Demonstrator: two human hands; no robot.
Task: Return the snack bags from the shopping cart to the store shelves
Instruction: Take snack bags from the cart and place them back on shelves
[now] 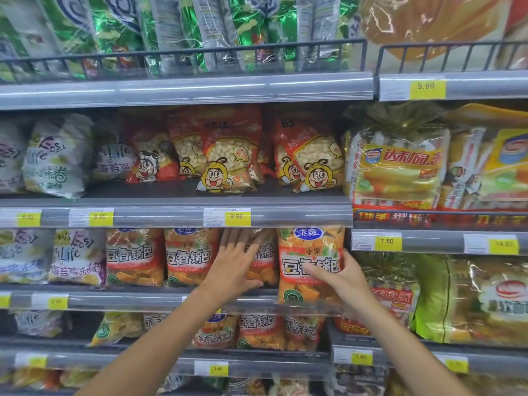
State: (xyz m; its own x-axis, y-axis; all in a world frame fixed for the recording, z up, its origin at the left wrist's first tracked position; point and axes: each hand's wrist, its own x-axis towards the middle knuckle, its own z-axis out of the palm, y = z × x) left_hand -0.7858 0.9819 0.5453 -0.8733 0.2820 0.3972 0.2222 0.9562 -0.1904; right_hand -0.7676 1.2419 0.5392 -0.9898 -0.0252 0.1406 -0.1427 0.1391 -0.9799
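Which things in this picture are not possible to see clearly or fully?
- Shopping cart: not in the head view at all.
- Orange bag behind the left hand: that hand covers most of its front.
- Lower right corner of the orange bag that the right hand holds: hidden by that hand.
- Small print on the yellow price tag: too small.
- Top-shelf green bags: cut by the upper edge.

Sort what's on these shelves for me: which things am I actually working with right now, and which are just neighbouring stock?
In the job:
- orange snack bag, gripped by the right hand
- shelved orange bag, pressed by the flat left hand
- matching orange bags in that row

Just neighbouring stock:
- bee-cartoon bags one shelf up
- green bags on top
- yellow multipack to the right
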